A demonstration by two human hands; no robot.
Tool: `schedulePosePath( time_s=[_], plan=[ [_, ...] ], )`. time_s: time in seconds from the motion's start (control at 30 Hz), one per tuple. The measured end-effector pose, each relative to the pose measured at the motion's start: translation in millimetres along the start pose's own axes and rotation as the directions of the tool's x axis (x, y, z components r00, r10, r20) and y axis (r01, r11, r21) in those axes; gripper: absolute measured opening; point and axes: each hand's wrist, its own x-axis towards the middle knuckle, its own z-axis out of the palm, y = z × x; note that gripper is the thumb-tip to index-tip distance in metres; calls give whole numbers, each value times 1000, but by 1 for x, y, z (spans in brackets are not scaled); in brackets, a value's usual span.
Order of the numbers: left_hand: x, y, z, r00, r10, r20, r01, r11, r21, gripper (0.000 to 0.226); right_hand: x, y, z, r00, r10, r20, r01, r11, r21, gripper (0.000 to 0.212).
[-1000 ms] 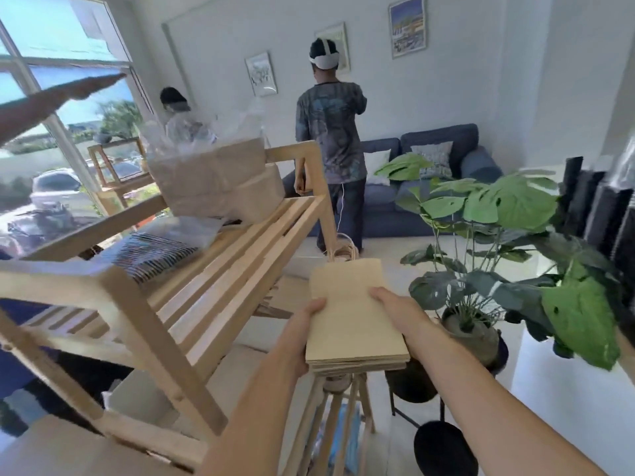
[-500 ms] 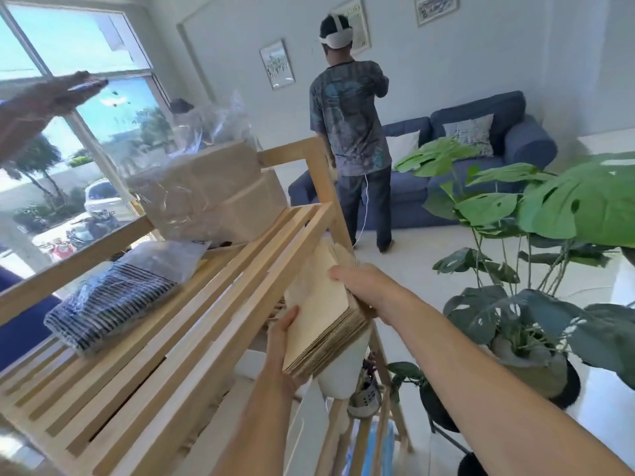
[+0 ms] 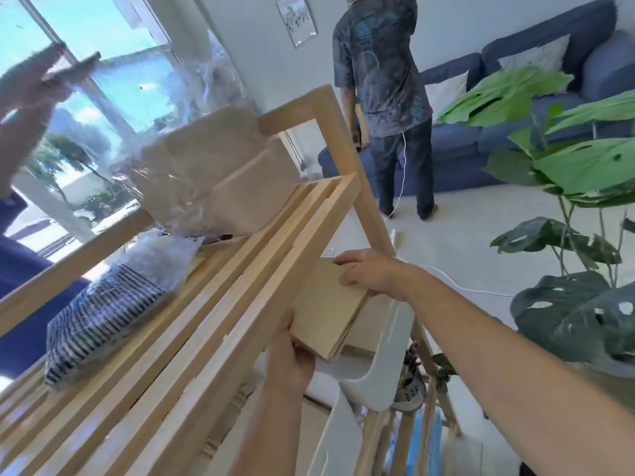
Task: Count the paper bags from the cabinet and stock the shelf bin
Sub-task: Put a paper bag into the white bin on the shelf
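Clamping the paper bags (image 3: 326, 304) between my left hand (image 3: 292, 359) and right hand (image 3: 371, 274), I should keep them square entering the white bin (image 3: 388, 352).

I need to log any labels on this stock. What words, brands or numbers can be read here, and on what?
None can be read.
Stack of paper bags held by the left hand and right hand: plain, no print.
Wrapped bag bundle on the wooden shelf: no legible label.
Wall picture: too blurred.
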Motion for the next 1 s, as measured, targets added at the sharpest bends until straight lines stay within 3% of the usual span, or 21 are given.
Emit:
schedulePosePath(
  time_s=[0.17,0.3,0.43,0.5,0.57,0.67,0.7,0.83,1.0],
  plan=[
    [18,-6,24,986,-122,-117,133,986,98,36,31,20,-22,996,-64,-66,43,959,-281,44],
    [32,-19,37,984,-85,-154,122,960,254,41,46,35,-27,987,-128,-93,60,848,-527,50],
    [44,-33,47,978,-88,-188,145,938,315,42,50,45,-22,992,-127,-17,64,609,-790,44],
    [43,-36,49,969,-137,-207,211,893,397,42,47,48,-16,996,-89,5,47,477,-877,63],
    [37,-37,48,954,-150,-261,283,738,613,54,45,52,-10,997,-66,34,57,390,-919,80],
    [30,-34,41,965,-40,-258,257,328,909,72,45,50,-11,999,-39,17,29,336,-941,85],
    [30,-31,39,968,-37,-250,249,305,919,73,45,51,-11,1000,-22,11,18,320,-947,86],
    [41,-26,31,968,17,-252,214,474,854,65,43,50,-7,997,68,35,16,262,-965,84],
    [40,-27,38,974,-27,-223,211,451,867,52,50,48,-5,988,149,29,-4,215,-977,81]
  ],
)
